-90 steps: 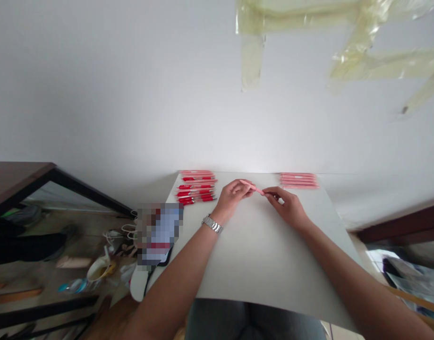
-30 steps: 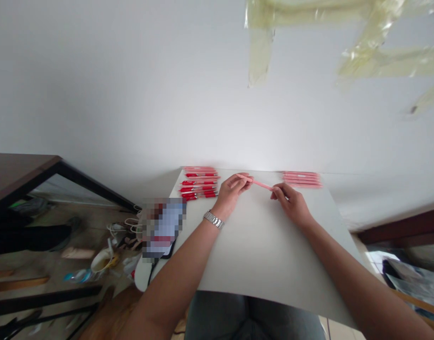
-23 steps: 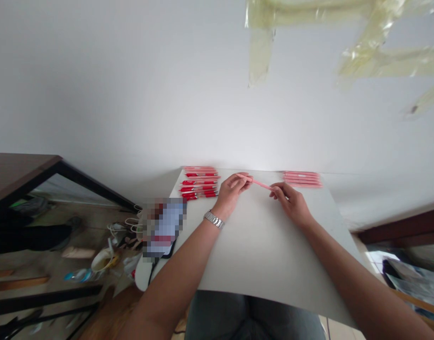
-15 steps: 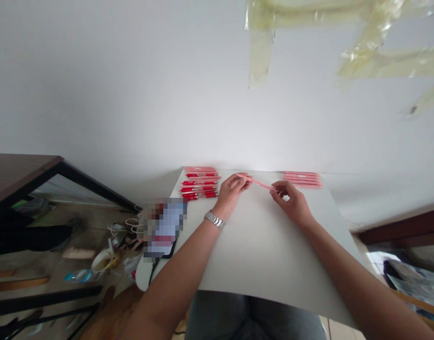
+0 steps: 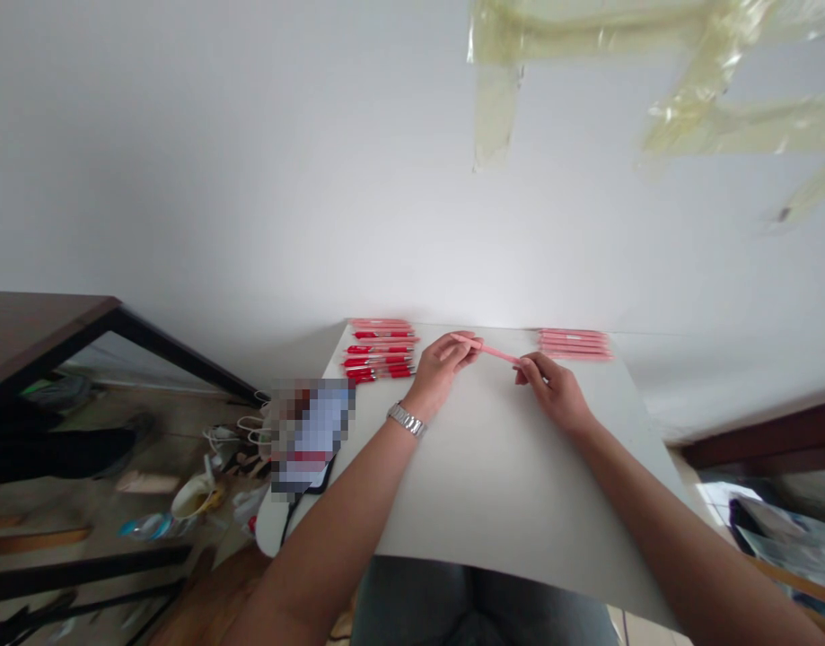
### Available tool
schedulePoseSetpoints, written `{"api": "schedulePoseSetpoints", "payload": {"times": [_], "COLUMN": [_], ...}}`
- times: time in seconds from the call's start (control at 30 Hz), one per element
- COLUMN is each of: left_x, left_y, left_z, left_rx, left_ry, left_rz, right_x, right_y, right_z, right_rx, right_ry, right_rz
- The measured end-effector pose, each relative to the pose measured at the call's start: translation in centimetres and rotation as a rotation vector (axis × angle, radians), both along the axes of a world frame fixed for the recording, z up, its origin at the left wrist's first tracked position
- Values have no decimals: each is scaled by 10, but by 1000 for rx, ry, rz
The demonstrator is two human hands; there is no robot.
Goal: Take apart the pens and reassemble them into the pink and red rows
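Both hands hold one pink pen (image 5: 493, 350) just above the white board (image 5: 493, 484) that lies across my lap. My left hand (image 5: 443, 366), with a metal watch on its wrist, is closed round the pen's left end. My right hand (image 5: 553, 390) pinches the pen's right end with its fingertips. A group of several red pens (image 5: 378, 354) lies at the board's far left, close to my left hand. A stack of several pink pens (image 5: 574, 343) lies at the far right, just beyond my right hand.
A white wall with strips of yellowed tape (image 5: 493, 108) rises behind the board. A dark wooden table (image 5: 41, 332) stands to the left. Below it are a cup (image 5: 189, 498), cables and clutter on the floor. A blurred phone-like item (image 5: 308, 435) sits at the board's left edge.
The pen has stayed between both hands. My right fingers shifted their pinch on its end slightly; the hands sit a little farther from me than three seconds ago.
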State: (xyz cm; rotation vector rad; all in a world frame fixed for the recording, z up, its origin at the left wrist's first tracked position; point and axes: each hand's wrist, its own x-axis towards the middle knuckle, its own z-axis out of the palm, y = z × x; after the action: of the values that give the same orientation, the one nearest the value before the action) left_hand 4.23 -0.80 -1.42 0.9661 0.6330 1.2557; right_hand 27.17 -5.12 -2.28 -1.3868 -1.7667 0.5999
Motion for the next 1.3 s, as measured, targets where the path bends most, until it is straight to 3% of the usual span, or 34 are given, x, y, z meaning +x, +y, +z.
{"api": "schedulePoseSetpoints", "payload": {"times": [0.27,1.03,1.3], "left_x": [0,-1,-1], "left_y": [0,0,2], "left_z": [1,-2,-3], "left_rx": [-9,5,-8], "left_ry": [16,13,22], "left_rz": [38,-15,41], "right_x": [-2,-2,-3], "right_y": [4,-2,4], "right_z": [-6,6,-6], "right_rx": [138,-3,132], "right_ry": [53,5,105], "right_rz": [-52,2,-67]}}
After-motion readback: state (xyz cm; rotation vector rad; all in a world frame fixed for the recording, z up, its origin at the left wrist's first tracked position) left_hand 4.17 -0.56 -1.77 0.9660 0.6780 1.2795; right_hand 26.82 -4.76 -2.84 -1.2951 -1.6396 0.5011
